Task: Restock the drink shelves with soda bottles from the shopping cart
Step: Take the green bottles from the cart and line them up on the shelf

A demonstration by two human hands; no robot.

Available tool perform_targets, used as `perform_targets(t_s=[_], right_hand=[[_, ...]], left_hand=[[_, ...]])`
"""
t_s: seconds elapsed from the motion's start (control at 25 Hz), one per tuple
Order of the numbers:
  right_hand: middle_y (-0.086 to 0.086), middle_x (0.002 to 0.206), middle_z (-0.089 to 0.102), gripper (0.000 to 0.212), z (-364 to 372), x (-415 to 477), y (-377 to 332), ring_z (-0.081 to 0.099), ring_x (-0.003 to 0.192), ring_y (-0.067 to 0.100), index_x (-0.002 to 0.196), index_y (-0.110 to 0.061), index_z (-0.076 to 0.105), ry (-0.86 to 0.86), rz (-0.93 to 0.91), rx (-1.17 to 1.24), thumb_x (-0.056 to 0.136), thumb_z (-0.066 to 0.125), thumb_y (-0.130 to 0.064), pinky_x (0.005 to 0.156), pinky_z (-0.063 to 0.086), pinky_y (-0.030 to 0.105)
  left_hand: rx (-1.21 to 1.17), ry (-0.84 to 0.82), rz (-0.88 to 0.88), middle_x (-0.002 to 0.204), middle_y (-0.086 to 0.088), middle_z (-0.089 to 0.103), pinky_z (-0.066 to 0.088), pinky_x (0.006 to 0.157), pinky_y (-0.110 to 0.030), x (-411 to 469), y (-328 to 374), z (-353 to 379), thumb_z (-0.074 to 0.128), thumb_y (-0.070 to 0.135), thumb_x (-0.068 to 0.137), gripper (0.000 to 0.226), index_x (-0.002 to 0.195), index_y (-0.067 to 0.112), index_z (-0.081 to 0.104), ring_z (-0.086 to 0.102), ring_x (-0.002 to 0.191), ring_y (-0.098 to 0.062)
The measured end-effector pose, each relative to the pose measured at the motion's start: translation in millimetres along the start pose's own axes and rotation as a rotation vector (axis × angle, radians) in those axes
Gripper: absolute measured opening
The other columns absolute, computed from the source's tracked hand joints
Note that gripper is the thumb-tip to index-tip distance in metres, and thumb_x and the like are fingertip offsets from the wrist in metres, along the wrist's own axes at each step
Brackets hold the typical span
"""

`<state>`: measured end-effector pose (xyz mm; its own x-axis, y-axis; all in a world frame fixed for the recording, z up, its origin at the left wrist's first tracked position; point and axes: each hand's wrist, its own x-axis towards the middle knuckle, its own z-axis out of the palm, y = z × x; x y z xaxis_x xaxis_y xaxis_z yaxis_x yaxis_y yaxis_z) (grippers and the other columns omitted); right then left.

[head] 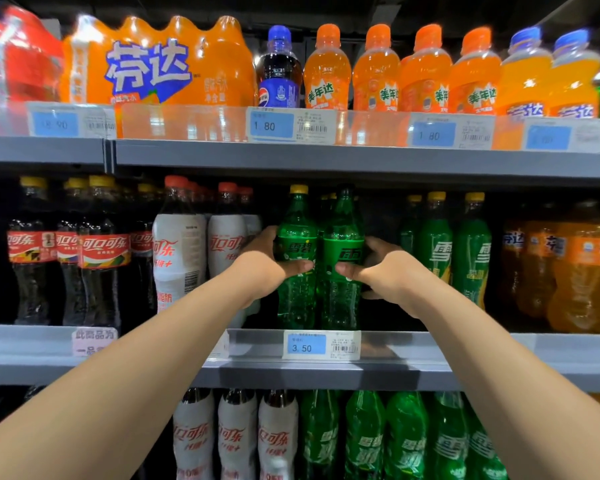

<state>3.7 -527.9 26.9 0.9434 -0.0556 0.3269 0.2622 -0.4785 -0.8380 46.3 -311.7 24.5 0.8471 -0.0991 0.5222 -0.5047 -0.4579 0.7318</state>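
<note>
Green plastic in both grips. Wraps the left hand (267, 258) round the labelled waist of a yellow-capped Sprite bottle (297, 299), thumb across the front, fingers curled behind. Clasps a second Sprite bottle (342, 299) the same way with the right hand (381, 268), thumb pointing in toward the other thumb. Holds both bottles upright, side by side and touching, at the front of the middle shelf (482, 355), directly above the 3.50 price tag (321, 344); cannot tell whether their bases rest on the board. Reaches in with both bare forearms from below.

More Sprite bottles (437, 251) a little to the right, then orange Fanta bottles (582, 265) at the far right. White-sleeved Coca-Cola bottles (179, 258) just left of the left hand, dark red-labelled Coca-Cola bottles (101, 251) beyond those.

On the top shelf (361, 157): a shrink-wrapped Fanta multipack (153, 64), one small Pepsi bottle (279, 71), a row of orange Mirinda bottles (326, 74).

Below the arms: a lower Coca-Cola row (236, 438) in white sleeves, a lower Sprite row (406, 438) beside it.
</note>
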Motion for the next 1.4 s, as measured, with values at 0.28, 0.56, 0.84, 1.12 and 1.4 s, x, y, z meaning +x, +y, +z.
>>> perform_targets(t_s=[0.28, 0.56, 0.84, 1.12, 1.4], right_hand=[[0.013, 0.152, 0.048, 0.080, 8.6, 17.7, 10.2, 0.057, 0.128, 0.032, 0.159, -0.025, 0.033, -0.013, 0.024, 0.117, 0.091, 0.076, -0.025, 0.094, 0.057, 0.047], [0.011, 0.160, 0.040, 0.097, 14.0, 44.0, 20.7, 0.049, 0.139, 0.034, 0.162, -0.023, 0.022, 0.071, -0.008, -0.087, 0.086, 0.078, -0.046, 0.107, 0.050, 0.050], [0.012, 0.157, 0.044, 0.097, 15.0, 55.4, 26.4, 0.051, 0.136, 0.035, 0.161, -0.022, 0.023, 0.077, -0.019, -0.144, 0.086, 0.076, -0.049, 0.106, 0.051, 0.049], [0.009, 0.158, 0.045, 0.094, 16.7, 52.6, 25.4, 0.052, 0.136, 0.034, 0.161, -0.022, 0.023, 0.103, -0.023, -0.206, 0.088, 0.074, -0.052, 0.105, 0.052, 0.047], [0.009, 0.157, 0.046, 0.093, 16.4, 50.8, 24.4, 0.053, 0.134, 0.034, 0.162, -0.025, 0.023, 0.092, -0.026, -0.250, 0.088, 0.073, -0.052, 0.103, 0.053, 0.047]], left_hand=[[-0.057, -0.017, -0.017, 0.096, 0.025, 0.057, 0.052, 0.061, -0.018, 9.2, -12.8, 4.5, 0.087, 0.032, 0.077, 0.064, 0.128, 0.043, 0.050, 0.064, 0.085, 0.002], [0.070, 0.003, 0.011, 0.088, 0.029, 0.050, 0.056, 0.067, -0.022, 17.2, -16.1, 8.4, 0.085, 0.039, 0.079, 0.078, 0.146, 0.033, 0.046, 0.062, 0.079, -0.003], [0.124, -0.018, -0.021, 0.137, -0.003, 0.062, 0.055, 0.096, -0.049, 21.7, -14.8, 11.6, 0.079, 0.047, 0.083, 0.083, 0.152, 0.033, 0.036, 0.062, 0.121, -0.031], [0.139, -0.013, -0.006, 0.139, 0.000, 0.062, 0.052, 0.102, -0.044, 21.6, -16.2, 11.5, 0.078, 0.046, 0.085, 0.079, 0.151, 0.032, 0.038, 0.059, 0.126, -0.027], [0.175, -0.004, 0.014, 0.142, 0.003, 0.060, 0.044, 0.099, -0.027, 19.0, -16.3, 11.6, 0.076, 0.046, 0.086, 0.079, 0.153, 0.031, 0.036, 0.055, 0.131, -0.024]])
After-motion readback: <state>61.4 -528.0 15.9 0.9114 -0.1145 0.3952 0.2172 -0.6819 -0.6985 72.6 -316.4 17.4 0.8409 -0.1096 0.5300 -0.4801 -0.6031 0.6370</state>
